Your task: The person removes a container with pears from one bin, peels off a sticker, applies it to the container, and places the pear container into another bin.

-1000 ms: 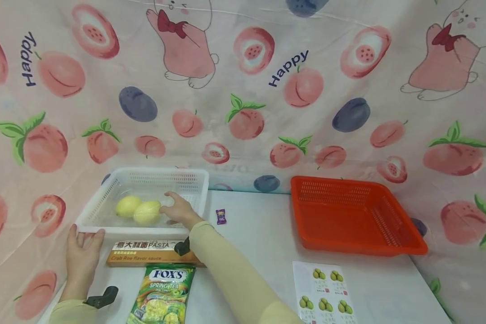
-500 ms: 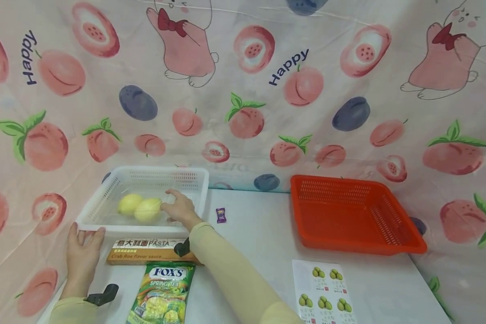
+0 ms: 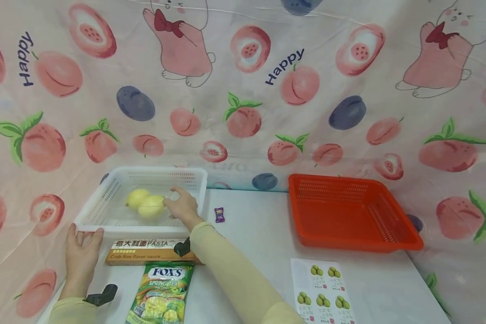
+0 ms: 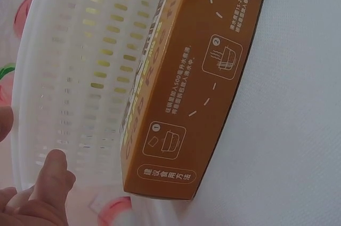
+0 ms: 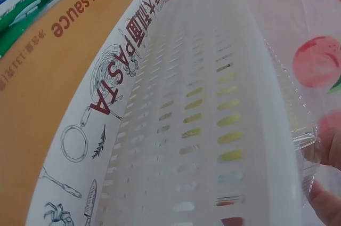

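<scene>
Two yellow lemons lie in a clear plastic package inside the white basket, at the left of the table. My right hand reaches into the basket and pinches the package's right edge. In the right wrist view, the crimped edge of the clear package shows beside the fingers. My left hand holds the basket's front left corner. In the left wrist view, its fingers lie against the basket's rim and outer wall.
A pasta box lies along the basket's front, with a green FOX'S candy bag before it. A small purple wrapped candy is right of the basket. A red basket and a sticker sheet are on the right.
The lemons in their clear package have shifted right and slightly back within the white basket, along with my right hand. My left hand stays at the basket's corner.
</scene>
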`<state>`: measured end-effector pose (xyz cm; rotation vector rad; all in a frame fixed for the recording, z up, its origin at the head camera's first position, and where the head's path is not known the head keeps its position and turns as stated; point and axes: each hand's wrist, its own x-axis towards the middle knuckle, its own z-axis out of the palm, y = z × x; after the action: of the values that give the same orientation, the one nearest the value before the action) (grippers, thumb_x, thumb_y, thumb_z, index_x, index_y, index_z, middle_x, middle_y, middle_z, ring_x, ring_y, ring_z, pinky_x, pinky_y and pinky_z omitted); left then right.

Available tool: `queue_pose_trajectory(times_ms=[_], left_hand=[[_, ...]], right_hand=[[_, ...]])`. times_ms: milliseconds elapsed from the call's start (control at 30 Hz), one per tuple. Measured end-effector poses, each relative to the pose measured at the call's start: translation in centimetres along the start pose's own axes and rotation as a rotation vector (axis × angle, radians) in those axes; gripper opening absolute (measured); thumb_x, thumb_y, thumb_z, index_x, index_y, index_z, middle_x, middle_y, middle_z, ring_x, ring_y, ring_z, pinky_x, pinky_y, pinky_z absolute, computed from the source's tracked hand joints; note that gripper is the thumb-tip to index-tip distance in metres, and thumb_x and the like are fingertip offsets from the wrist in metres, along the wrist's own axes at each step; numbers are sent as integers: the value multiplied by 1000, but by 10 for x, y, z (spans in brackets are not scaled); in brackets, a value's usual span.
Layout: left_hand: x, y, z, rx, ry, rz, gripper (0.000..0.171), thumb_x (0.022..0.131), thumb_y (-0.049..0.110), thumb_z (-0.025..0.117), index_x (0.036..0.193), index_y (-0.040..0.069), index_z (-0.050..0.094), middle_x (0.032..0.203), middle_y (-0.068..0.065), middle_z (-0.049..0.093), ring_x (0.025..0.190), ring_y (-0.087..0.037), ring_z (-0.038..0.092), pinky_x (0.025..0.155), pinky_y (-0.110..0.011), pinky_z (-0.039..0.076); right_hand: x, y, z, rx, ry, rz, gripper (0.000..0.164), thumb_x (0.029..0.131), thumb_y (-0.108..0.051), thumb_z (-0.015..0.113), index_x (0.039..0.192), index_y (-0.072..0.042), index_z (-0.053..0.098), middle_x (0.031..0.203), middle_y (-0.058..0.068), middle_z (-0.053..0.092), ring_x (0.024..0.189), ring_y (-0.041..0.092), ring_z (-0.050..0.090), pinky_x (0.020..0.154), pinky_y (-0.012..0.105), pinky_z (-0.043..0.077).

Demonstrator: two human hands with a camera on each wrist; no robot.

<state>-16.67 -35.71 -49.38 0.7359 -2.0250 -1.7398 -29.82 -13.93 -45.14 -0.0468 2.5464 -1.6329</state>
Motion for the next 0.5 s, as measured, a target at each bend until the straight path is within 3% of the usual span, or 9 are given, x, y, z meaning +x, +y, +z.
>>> queue_pose_trajectory(times_ms=[300, 500], left_hand=[[1, -3, 0, 12, 1, 6, 88, 98, 37, 55, 157, 27, -9, 163, -4, 1, 143, -34, 19, 113, -37, 22], [6, -11, -2, 5, -10, 24, 90, 97, 41, 57, 157, 30, -9, 162, -5, 0, 142, -35, 19, 113, -33, 22]], right_hand=[[-3, -4, -9, 48, -7, 47, 48, 82, -29, 70, 130, -31, 63, 134, 8, 57, 51, 19, 66, 62, 39, 60], [-6, -9, -21, 94, -7, 46, 45, 82, -28, 71, 126, -30, 65, 135, 12, 56, 50, 18, 65, 62, 36, 60]])
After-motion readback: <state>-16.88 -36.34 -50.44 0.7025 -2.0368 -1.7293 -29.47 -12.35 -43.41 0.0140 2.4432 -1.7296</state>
